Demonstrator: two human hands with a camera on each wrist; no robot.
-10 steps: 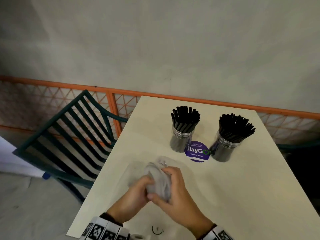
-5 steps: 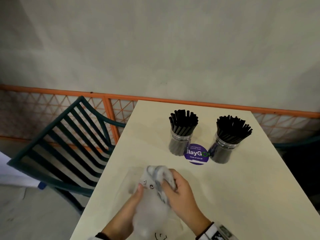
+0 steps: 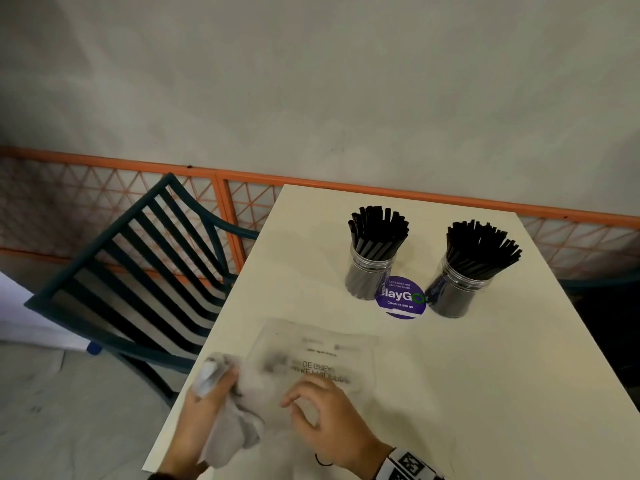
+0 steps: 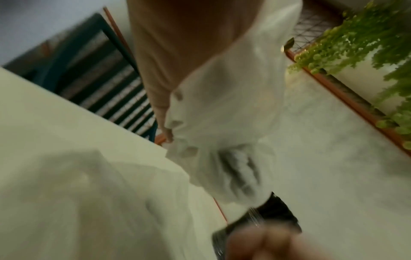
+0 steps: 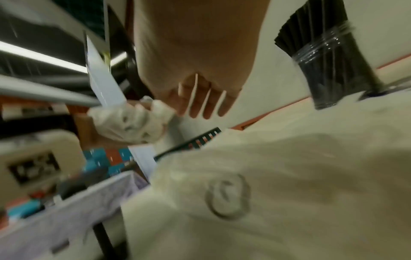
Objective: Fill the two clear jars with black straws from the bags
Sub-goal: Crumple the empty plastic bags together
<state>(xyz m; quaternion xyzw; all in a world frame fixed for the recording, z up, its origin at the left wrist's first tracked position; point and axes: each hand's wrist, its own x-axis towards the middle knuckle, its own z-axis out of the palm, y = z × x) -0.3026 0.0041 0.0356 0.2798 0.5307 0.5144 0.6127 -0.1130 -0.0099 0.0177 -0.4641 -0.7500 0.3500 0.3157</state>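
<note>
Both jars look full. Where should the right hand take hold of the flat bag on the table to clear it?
Probably pinch the flat bag at its near edge, from above on the person's side. It lies limp and flat, the right hand already hovers there, and its far edge points toward the jars.

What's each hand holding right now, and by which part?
Left hand grips a crumpled bag, fist round its bunched middle. Right hand hovers over the flat bag, fingers curled; I cannot tell if it pinches it.

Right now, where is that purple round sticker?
In the head view, the purple sticker lies flat on the table, between the bases of the two straw-filled jars, beyond the flattened plastic bag.
</note>
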